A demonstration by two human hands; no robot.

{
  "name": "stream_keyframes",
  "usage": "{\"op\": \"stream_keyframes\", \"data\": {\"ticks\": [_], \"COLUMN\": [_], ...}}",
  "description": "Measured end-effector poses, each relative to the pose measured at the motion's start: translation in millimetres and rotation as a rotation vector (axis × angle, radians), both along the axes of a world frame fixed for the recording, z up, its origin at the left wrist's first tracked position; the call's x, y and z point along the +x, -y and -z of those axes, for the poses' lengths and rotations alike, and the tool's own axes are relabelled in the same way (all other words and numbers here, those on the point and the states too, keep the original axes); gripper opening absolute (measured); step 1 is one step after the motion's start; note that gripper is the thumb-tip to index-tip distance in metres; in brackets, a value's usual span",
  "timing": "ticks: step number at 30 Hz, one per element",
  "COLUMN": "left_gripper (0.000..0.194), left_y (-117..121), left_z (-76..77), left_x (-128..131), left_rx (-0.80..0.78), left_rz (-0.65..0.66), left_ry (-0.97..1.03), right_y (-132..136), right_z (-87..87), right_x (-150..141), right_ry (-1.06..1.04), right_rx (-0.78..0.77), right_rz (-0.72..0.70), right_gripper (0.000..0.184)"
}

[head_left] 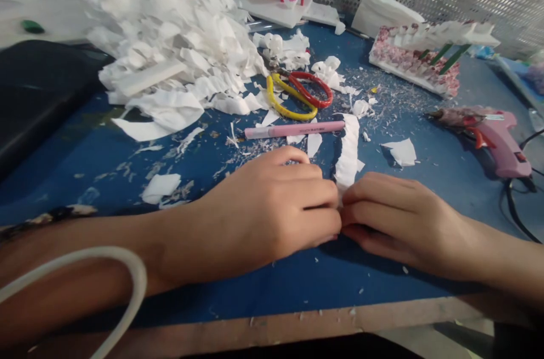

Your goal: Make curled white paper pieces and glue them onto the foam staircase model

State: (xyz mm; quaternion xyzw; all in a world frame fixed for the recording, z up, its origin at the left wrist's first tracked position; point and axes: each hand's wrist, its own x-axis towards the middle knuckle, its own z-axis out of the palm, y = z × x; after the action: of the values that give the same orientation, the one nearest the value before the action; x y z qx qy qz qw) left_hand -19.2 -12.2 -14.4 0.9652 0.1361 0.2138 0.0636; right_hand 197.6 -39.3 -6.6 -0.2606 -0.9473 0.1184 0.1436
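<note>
Above the near part of the blue surface (297,294), the near end of a crinkled white strip (349,149) is being clamped in the bent fingers of the left hand (276,206) and the right hand (399,220), whose fingertips are being partly hidden. Beyond them, a pink pen (297,129) is being carried flat beside the strip's far end, with a pink glue gun (499,129) being seen well to the right. Farther off, scissors (293,90) are being flanked by a heap of white scraps (178,47).
</note>
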Motion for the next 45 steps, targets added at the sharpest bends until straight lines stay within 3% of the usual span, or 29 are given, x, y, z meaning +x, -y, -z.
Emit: {"op": "stream_keyframes", "data": {"ticks": [6,11,18,22,29,37,45], "left_gripper": [0.023,0.021,0.015,0.019,0.02,0.017,0.012], "left_y": [1.6,3.0,2.9,2.4,4.2,5.4,4.2], "left_z": [0.7,2.7,1.0,1.6,4.3,2.7,2.3], "left_x": [-1.9,-1.6,-0.3,-0.5,-1.0,2.8,5.2], "left_rx": [-0.137,-0.162,-0.223,-0.174,-0.104,-0.145,-0.307], "left_rz": [0.01,-0.039,-0.1,-0.087,-0.083,-0.131,-0.149], "left_ry": [-0.045,-0.015,-0.039,-0.05,-0.049,-0.06,0.034], "right_y": [2.3,3.4,1.3,-0.2,-5.3,-1.0,-3.5], "right_z": [0.9,3.8,2.1,0.2,-5.6,-0.4,-1.9], "right_x": [-3.1,-5.1,-7.3,-8.5,-2.1,-4.1,-3.2], "right_ry": [-0.014,-0.022,-0.085,-0.101,-0.066,-0.04,-0.081], "right_rx": [-0.083,-0.042,-0.208,-0.225,-0.243,-0.134,-0.184], "right_rz": [0.032,0.053,0.125,0.152,0.012,0.048,0.049], "right_gripper": [0.013,0.015,0.007,0.006,0.006,0.013,0.007]}}
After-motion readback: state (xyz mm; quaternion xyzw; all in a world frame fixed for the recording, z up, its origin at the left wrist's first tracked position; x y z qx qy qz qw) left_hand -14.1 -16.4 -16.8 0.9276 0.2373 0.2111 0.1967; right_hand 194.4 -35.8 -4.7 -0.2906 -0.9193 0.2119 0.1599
